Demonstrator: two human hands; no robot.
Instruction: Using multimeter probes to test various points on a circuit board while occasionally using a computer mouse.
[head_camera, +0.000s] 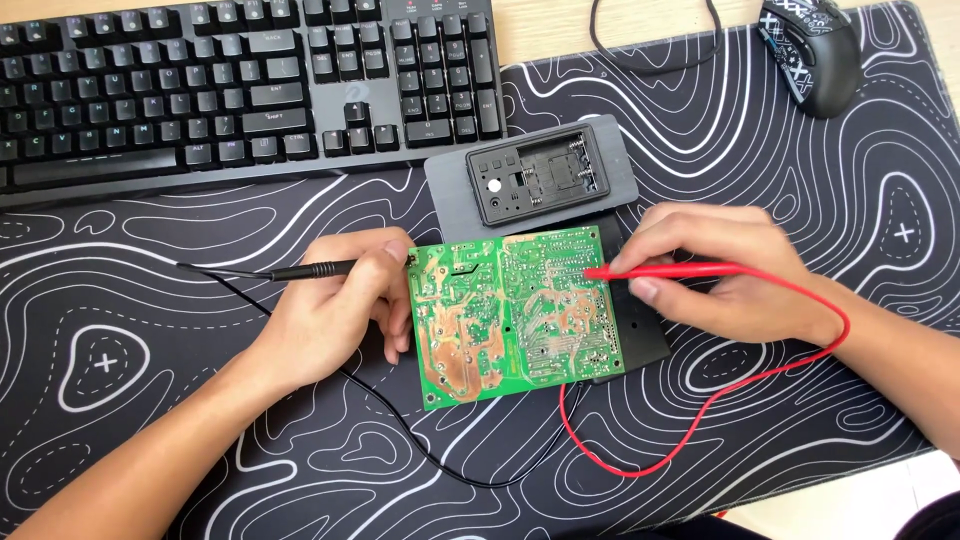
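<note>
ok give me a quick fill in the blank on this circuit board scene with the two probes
1. The left hand holds the ____ probe.
2. The right hand touches the red probe to the ____ circuit board.
3. The keyboard lies on a mat patterned with white ____.

Missing words: black; green; lines

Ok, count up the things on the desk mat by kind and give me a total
Probes: 2, black in the left hand, red in the right hand
Circuit boards: 1, green
Grey cases: 1
Keyboards: 1
Mice: 1
Total: 6
</note>
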